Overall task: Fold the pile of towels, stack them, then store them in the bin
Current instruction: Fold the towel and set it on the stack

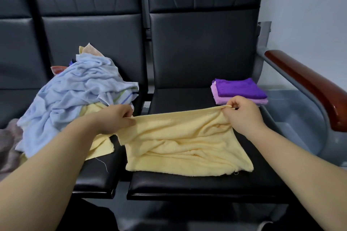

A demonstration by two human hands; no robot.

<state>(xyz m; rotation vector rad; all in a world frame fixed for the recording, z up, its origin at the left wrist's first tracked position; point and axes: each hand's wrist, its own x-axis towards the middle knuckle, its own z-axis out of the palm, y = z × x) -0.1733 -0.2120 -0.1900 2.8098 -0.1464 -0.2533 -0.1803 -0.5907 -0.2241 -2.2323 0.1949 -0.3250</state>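
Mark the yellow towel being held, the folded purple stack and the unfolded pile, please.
yellow towel point(184, 146), head view, middle of the rumpled cloth
folded purple stack point(240, 88), head view, top face of the darker upper layer
unfolded pile point(78, 88), head view, light blue fabric on top

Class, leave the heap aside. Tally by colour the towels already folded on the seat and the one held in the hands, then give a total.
Dark purple towel: 1, folded, on top
Light purple towel: 1, folded, beneath it
Yellow towel: 1, unfolded, far edge pinched by the left hand and right hand
Total: 3
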